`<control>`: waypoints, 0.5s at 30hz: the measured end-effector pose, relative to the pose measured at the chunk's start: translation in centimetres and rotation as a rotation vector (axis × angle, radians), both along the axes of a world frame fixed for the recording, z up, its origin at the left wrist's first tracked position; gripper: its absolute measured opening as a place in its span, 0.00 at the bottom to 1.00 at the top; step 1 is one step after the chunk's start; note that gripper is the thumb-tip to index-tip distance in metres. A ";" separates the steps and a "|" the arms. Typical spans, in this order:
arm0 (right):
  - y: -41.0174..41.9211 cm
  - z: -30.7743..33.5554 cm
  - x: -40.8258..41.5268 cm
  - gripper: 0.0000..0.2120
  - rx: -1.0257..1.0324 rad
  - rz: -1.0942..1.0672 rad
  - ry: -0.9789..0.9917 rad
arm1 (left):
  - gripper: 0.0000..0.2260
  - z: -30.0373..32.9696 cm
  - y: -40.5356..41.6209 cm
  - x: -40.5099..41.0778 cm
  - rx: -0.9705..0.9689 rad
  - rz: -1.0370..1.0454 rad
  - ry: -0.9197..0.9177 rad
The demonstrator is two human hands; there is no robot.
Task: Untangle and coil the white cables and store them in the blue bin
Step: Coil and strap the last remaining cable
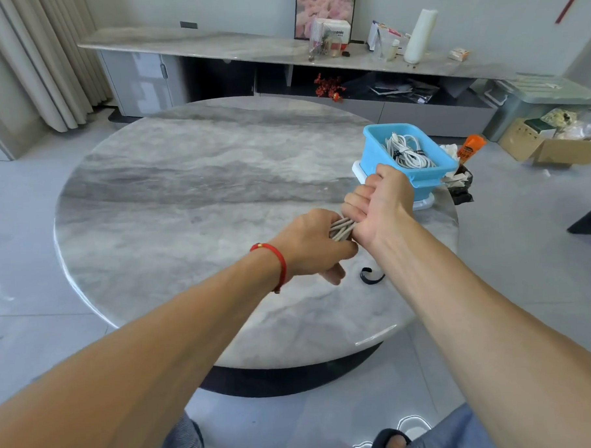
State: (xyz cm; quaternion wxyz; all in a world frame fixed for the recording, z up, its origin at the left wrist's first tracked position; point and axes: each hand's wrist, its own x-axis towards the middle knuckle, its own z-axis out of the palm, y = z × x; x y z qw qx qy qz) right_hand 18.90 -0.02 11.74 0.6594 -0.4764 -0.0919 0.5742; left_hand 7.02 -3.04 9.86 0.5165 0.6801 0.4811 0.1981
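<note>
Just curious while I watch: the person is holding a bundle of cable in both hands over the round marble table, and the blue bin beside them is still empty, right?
Not quite. The blue bin is not empty: the head view shows coiled white cables already in it. The rest holds: the left hand and right hand grip a cable bundle over the round marble table.

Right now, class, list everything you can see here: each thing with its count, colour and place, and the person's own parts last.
round table: one, grey marble, centre
blue bin: one, table's right edge, on a white base
coiled cables: white, count unclear, inside the bin
cable bundle: one, whitish, gripped between both hands
strap: one, black, curled on the table near the right wrist
low cabinet: one, grey, against the back wall, cluttered
cardboard box: one, brown, floor at right
bracelet: one, red, left wrist
left hand: grips bundle
right hand: grips bundle
</note>
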 end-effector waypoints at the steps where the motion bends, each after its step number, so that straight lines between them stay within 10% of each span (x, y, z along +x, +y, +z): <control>1: -0.2 0.0 0.0 0.22 0.023 0.014 -0.017 | 0.01 0.1 -0.1 -0.2 -0.005 -0.036 -0.020; 11: -2.6 0.6 2.4 0.24 0.282 0.316 -0.123 | 0.13 2.2 0.2 0.0 0.154 -0.220 0.140; 15: -2.9 0.5 2.5 0.23 0.295 0.273 -0.196 | 0.03 1.5 -1.0 1.3 -0.222 -0.189 -0.212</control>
